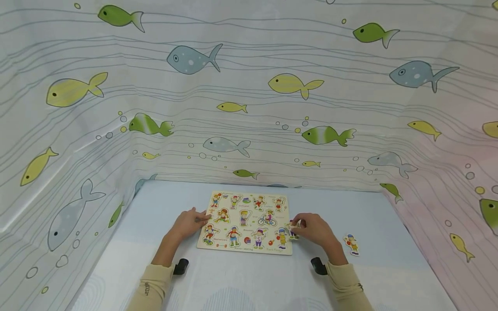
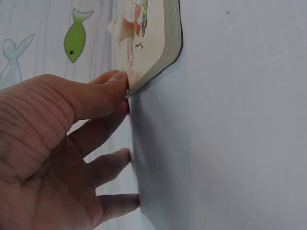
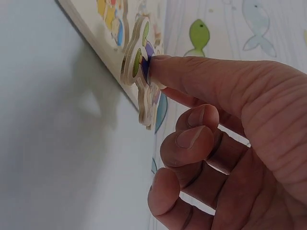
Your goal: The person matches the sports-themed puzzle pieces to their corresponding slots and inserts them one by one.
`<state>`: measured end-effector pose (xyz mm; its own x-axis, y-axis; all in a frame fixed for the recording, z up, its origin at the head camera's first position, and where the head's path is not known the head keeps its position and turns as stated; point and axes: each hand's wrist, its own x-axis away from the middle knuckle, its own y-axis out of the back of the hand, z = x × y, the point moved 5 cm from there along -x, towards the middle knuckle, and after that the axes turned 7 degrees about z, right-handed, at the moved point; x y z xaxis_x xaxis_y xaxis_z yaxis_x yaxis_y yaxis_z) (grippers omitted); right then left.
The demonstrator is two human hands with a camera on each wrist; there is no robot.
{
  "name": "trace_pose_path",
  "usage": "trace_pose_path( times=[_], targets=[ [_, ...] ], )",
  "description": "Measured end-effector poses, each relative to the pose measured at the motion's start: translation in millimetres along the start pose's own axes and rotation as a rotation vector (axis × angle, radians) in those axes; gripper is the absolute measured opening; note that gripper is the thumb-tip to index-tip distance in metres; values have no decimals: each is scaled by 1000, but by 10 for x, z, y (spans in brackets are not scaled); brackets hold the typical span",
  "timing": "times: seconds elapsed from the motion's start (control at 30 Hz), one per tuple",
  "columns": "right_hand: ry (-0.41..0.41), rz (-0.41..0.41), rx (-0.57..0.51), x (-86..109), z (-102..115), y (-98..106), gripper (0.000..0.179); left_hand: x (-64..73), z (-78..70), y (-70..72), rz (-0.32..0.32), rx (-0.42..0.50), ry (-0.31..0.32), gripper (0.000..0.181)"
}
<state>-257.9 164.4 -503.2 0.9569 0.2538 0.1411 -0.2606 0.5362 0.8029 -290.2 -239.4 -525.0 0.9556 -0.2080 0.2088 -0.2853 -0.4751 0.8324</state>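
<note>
A wooden peg-style puzzle board [image 1: 227, 222] with printed sports figures lies flat on the table. My left hand [image 1: 190, 223] is at its left edge; in the left wrist view the thumb [image 2: 103, 96] and index finger hold the board's rim [image 2: 165, 48], the other fingers spread below. My right hand [image 1: 314, 229] pinches a figure-shaped puzzle piece [image 3: 139, 60] between thumb and index finger, beside the board's right edge. Its other fingers are curled loosely. Part of the piece is hidden by the thumb. Several figures sit on the board.
Another loose figure piece [image 1: 352, 244], with a blue cap, lies on the table to the right of my right hand. The pale blue table [image 1: 241, 285] is bordered by walls covered in a fish-print sheet [image 1: 256, 160]. Black wrist straps [image 1: 180, 266] show near both sleeves.
</note>
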Motion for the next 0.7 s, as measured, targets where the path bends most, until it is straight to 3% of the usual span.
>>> trace_pose_path(
  times=[0.7],
  targets=[
    [124,65,-2,-128,478,-258,11,-23,34,-15,1,5,4,27]
  ],
)
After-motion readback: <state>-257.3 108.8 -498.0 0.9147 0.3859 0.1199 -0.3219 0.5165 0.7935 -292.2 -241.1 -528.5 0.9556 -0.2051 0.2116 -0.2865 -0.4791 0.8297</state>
